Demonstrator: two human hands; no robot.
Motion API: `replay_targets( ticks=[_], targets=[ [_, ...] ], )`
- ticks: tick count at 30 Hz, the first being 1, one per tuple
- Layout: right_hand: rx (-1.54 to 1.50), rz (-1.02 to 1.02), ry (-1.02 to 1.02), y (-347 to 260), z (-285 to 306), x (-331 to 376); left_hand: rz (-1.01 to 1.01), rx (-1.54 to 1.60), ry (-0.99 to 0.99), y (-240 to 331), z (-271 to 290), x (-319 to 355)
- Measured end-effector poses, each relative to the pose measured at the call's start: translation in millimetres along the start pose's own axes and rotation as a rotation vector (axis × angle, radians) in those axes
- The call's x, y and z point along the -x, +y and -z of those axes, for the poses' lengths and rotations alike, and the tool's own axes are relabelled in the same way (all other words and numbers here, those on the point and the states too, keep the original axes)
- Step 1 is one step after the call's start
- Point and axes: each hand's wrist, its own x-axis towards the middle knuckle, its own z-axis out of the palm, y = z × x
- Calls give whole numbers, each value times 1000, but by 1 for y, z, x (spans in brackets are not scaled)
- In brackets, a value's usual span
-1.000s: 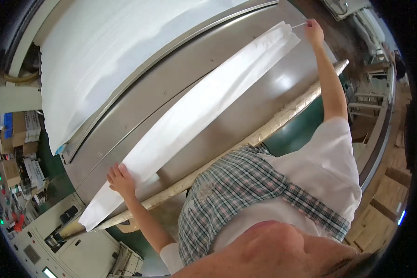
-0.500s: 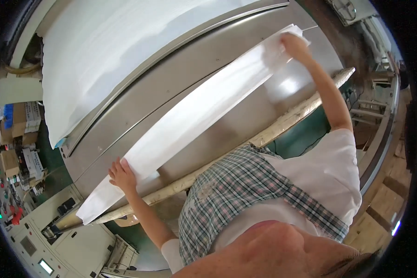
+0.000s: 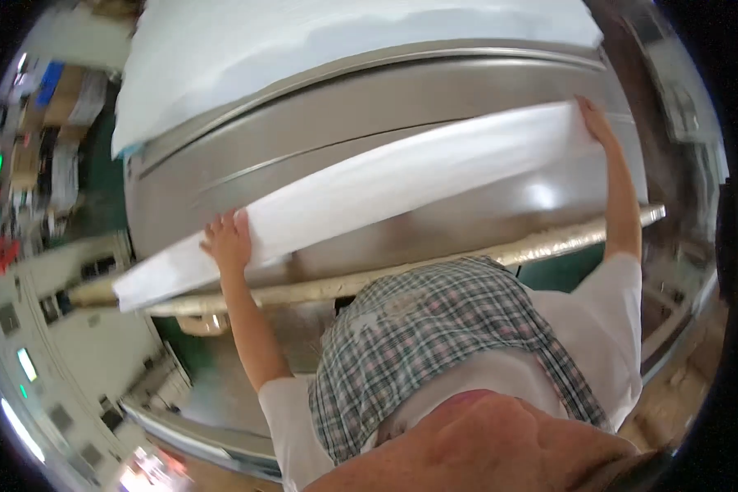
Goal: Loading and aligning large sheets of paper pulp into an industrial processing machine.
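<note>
1. Right hand [image 3: 596, 123] has shifted from on top of the white strip [image 3: 401, 180] out to its right end; the whole view has swung round too. Left hand [image 3: 232, 240] is at about the same spot on the strip.
2. Left fingers: spread, palm down, laid on the strip toward its left end. Fingertips reach its far side; nothing gripped.
3. Right fingers: close together, touching the strip's right end at its far corner. Blurred; can't tell if they pinch the material or just press it.
4. Strip: long, flat, lies between the two hands across the metal tabletop [image 3: 500, 209]. Right end is near the tabletop's right edge; left end runs beyond the left fingers to the near left corner, by the wrapped bar [image 3: 565, 239].
5. Bar runs along the tabletop's near edge, right in front of the checked apron [image 3: 442, 312].
6. Far edge: metal rail [image 3: 369, 61], with white sheeting [image 3: 344, 37] beyond it.
</note>
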Motion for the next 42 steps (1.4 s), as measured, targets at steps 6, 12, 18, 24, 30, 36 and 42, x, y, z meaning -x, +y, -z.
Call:
replay_targets(
  ticks=[6, 12, 18, 24, 30, 36, 42],
  targets=[
    [11, 4, -533, -126, -37, 65, -11, 130, 442, -91, -10, 63],
    [-467, 381, -964, -236, -78, 138, 54, 347, 536, -59, -34, 115],
    [-497, 466, -1256, -330, -168, 167, 123, 390, 699, -54, -35, 126],
    [-274, 537, -1198, -462, -208, 211, 61, 438, 742, -61, -24, 122],
    [-537, 475, -1110, -540, -305, 250, -198, 618, 640, -77, 8, 110],
    [-692, 413, -660, -545, -354, 166, -1059, 787, 938, -76, 171, 73],
    [-700, 111, -130, -546, -343, 142, -1189, 1161, 1238, -94, 212, 55]
  ],
)
